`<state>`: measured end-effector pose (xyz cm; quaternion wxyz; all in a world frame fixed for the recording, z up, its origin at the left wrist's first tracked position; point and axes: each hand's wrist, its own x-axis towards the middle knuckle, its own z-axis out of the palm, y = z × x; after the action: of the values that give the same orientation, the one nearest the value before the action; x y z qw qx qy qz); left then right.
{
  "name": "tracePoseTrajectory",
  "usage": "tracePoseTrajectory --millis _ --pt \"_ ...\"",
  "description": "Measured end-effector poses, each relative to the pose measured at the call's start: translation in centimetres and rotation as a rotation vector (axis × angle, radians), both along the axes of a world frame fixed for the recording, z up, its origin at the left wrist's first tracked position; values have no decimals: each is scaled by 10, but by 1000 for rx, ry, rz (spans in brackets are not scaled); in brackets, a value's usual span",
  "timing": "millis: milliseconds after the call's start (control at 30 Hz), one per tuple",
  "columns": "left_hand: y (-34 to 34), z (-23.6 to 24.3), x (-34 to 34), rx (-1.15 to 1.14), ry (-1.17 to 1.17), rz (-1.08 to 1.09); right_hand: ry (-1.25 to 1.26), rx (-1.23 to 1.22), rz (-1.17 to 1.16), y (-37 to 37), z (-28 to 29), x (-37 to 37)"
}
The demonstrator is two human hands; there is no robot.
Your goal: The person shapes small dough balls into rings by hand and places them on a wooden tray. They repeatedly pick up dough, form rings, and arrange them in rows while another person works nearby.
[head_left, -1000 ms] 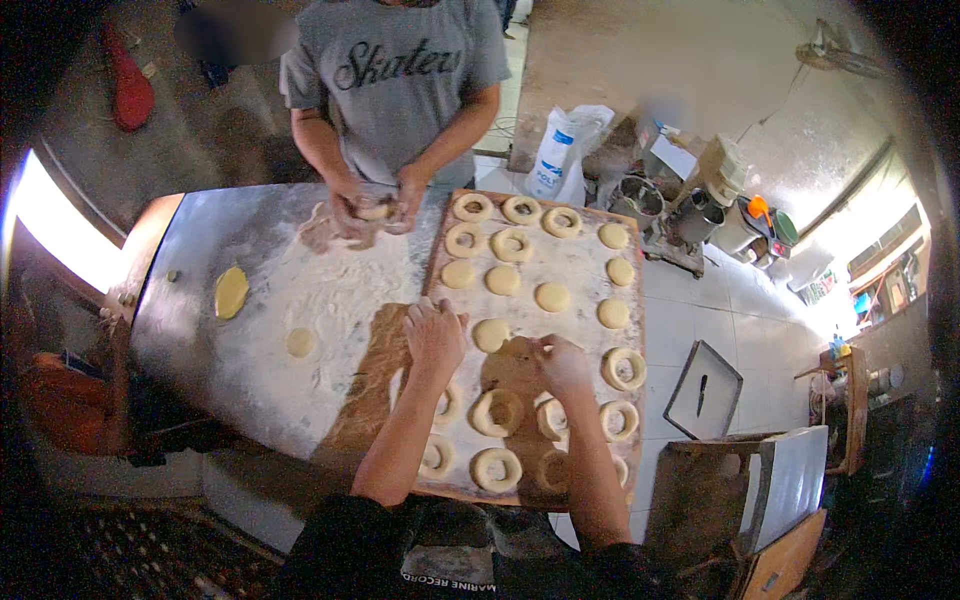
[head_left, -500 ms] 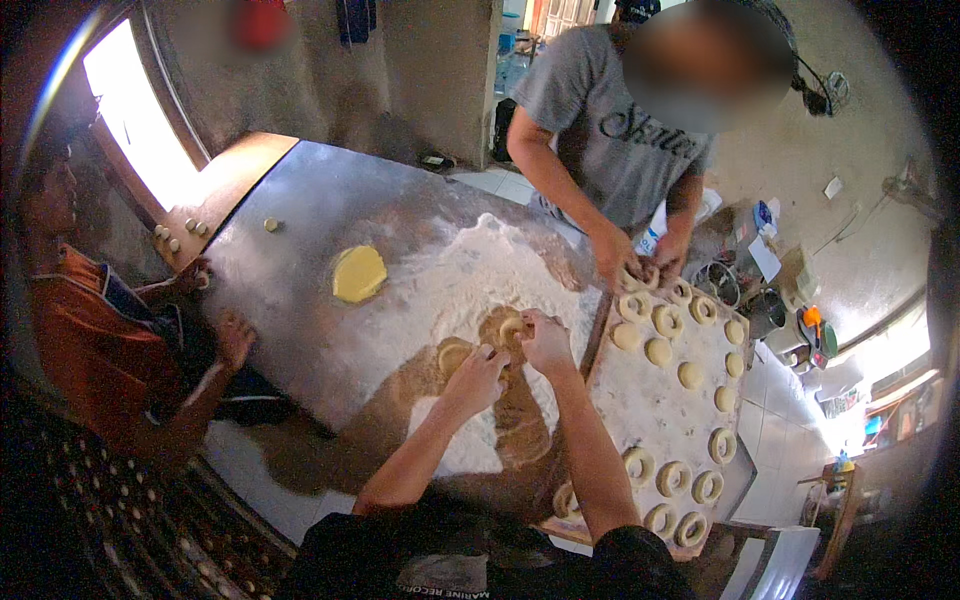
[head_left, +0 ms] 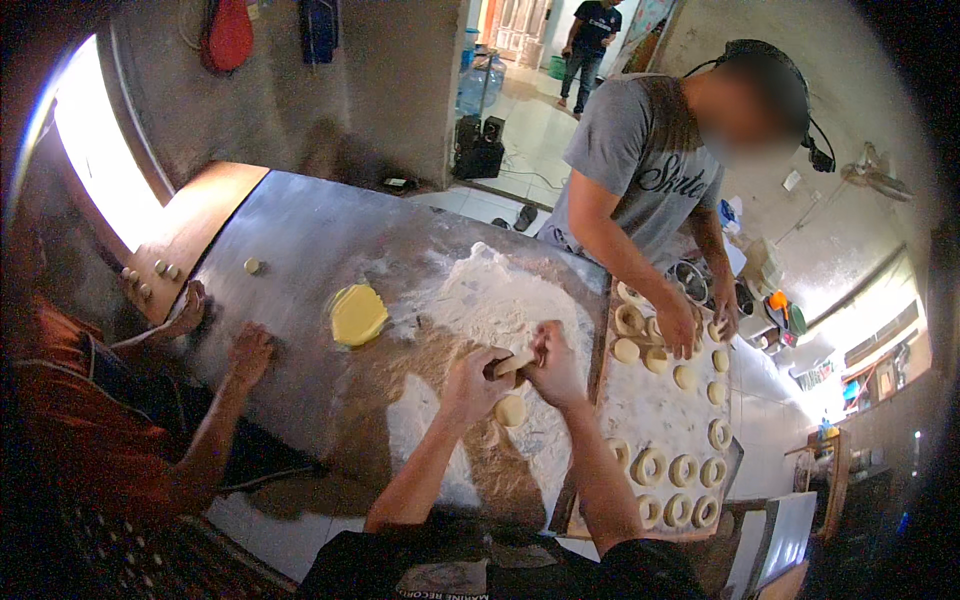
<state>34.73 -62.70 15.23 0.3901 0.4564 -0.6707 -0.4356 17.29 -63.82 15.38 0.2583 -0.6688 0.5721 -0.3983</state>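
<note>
Over the floured table, my left hand [head_left: 474, 384] and my right hand [head_left: 556, 368] grip one piece of pale dough [head_left: 514, 363] from both ends. Its visible part is a short thick strip; my fingers hide the rest, so I cannot tell whether it is a ring. Just below my hands, a round flat piece of dough [head_left: 510, 410] lies on the flour. Beyond them spreads a heap of white flour [head_left: 500, 285]. A smooth yellow mass [head_left: 358, 316] sits on the table to the left.
To my right, a floured board [head_left: 650, 405] carries several dough rings [head_left: 683, 470] and discs [head_left: 685, 377]; a co-worker in grey [head_left: 650, 150] reaches over it. Another person in orange [head_left: 120, 400] works at the left, near a small dough ball [head_left: 252, 265].
Both hands have closed on one dough piece and lifted it, where before each was at the dough near the flour. The co-worker's hands have moved nearer over the board. My view has shifted.
</note>
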Motion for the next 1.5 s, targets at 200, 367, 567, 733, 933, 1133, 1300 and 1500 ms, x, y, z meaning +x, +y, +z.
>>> tracePoseTrajectory --millis 200,367,567,733,933,1133,1300,1500 --pt "0 1 -13 -566 -56 447 -805 350 291 12 0 17" --pt "15 -11 -12 -115 495 -24 -952 426 81 37 7 -1" --pt "34 -13 -51 161 519 167 -870 212 199 61 26 -14" --pt "55 -4 -98 -264 201 64 -643 134 239 86 28 -53" --pt "88 19 -173 -334 49 -25 -735 -36 147 132 30 -133" --pt "125 26 -271 -311 -33 -119 -928 -18 169 176 15 -226" --pt "156 28 -332 -221 -145 -235 -943 1 -39 218 10 -302" --pt "173 34 -380 -253 -96 -242 -827 -44 66 236 23 -346"
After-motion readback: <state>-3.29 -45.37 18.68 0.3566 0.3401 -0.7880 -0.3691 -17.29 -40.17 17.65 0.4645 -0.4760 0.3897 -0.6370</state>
